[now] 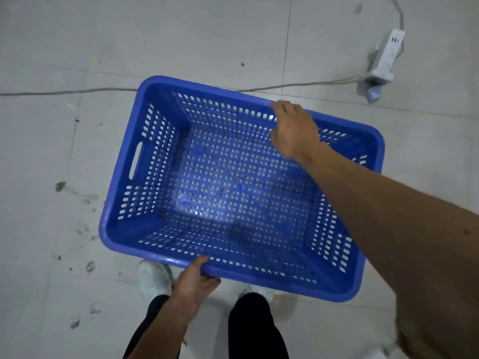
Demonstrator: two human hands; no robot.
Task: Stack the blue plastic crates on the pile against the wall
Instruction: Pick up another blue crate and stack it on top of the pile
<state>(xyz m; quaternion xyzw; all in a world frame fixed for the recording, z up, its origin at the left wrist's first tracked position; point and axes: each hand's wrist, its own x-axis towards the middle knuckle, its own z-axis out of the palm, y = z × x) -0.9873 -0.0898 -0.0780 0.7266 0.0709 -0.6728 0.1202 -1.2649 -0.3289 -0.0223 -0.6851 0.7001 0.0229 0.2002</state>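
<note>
Left hand (193,277) is clamped on the near rim of the blue crate (155,229) — fingers curled under the lip, thumb on top. The crate hangs empty and level over the tiled floor (51,151), just ahead of the person's shoes. Right hand (294,129) is closed over the far rim. No pile or wall in sight — so this one is in hand, not yet stacked. Power strip (386,55) far right; no readable writing anywhere.
</note>
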